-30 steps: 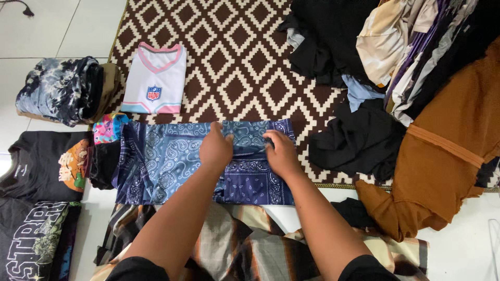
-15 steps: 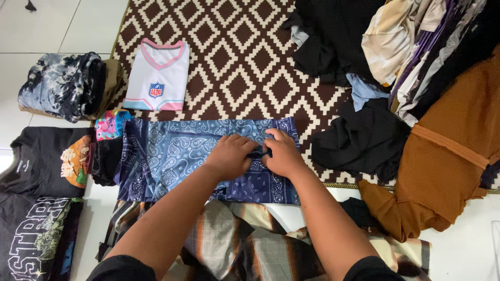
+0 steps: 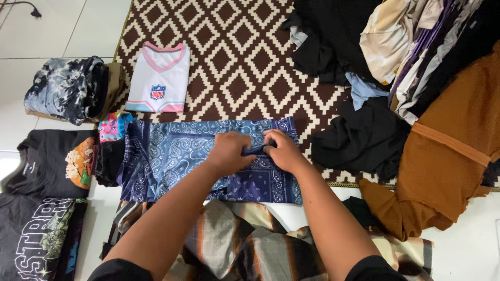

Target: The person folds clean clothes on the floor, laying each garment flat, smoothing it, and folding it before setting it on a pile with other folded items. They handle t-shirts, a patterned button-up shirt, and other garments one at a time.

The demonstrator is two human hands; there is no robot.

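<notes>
Blue cloth: paisley cloth (image 3: 177,156) lies flat, its far half on the rug (image 3: 234,62), its near edge on white floor (image 3: 469,250).
Fold: a small dark ridge of the cloth is pinched up between both hands, right of the middle.
Left hand: left hand (image 3: 229,152) curled, fingers closed on the ridge, knuckles up.
Right hand: right hand (image 3: 283,151) curled too, thumb and fingers gripping the same ridge, touching the left.
Near edge: striped cloth (image 3: 245,244) runs along it under the forearms.
Left edge: crowded by a dark bundle and a pink-and-teal scrap (image 3: 112,127); black tees (image 3: 47,166) beyond.
Far edge: bare rug beyond it; white jersey (image 3: 159,78) near the far left corner.
Right edge: narrow strip of rug, then black heap (image 3: 359,140) and brown garment (image 3: 448,151).
</notes>
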